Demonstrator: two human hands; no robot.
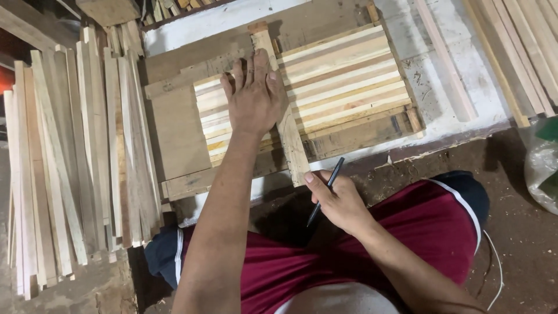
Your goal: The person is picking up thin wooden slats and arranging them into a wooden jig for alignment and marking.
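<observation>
My left hand (253, 96) lies flat, fingers spread, on a row of pale wooden slats (343, 75) laid side by side in a wooden frame (180, 134). Under its palm edge runs a long wooden strip (293, 148), set crosswise over the slats like a straightedge. My right hand (340, 200) holds a black pen (326, 189) near the strip's lower end, close to the frame's front edge. My knees in dark red shorts are below.
A big stack of thin wooden slats (75, 163) stands at the left. More long strips (517, 52) lie at the upper right on a white board (430, 81). A plastic bag (543, 168) sits at the right edge. The floor (517, 232) is brown and dusty.
</observation>
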